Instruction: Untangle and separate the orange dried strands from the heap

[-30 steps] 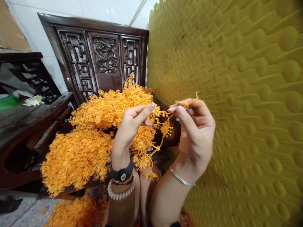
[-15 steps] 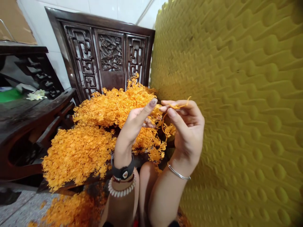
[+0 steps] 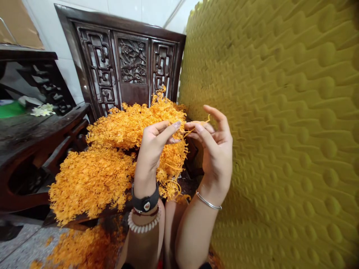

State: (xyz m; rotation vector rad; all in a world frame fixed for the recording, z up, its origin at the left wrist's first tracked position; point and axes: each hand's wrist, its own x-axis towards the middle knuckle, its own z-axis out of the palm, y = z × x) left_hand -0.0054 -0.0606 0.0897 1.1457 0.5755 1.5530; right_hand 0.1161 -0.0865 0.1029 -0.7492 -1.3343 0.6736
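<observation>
Nearest us are the bare legs [image 3: 171,224], with our two forearms reaching up over them. We see a white coil bracelet [image 3: 144,226] and a black band [image 3: 145,200] on the left wrist, and a silver bangle [image 3: 209,203] on the right. Low at the left, loose orange pieces [image 3: 82,244] lie on the speckled floor.

Beyond that, our hands nearly meet. The right hand [image 3: 216,149] pinches a thin orange strand [image 3: 189,132] between its thumb and a curled finger — its forefinger stands raised, apart from them. The left hand [image 3: 153,144] has its thumb tip near the strand's other side; whether it grips, we cannot tell. The strand spans the gap between the hands, in front of a frilly orange heap [image 3: 91,183].

Alongside, at our right, stands a yellow bumpy mat [image 3: 275,112]. At our left, white flowers [image 3: 42,109] rest on dark furniture [image 3: 17,136]. Behind the heap rises a carved wooden back [image 3: 133,93] — then the white tiled wall [image 3: 120,7].
</observation>
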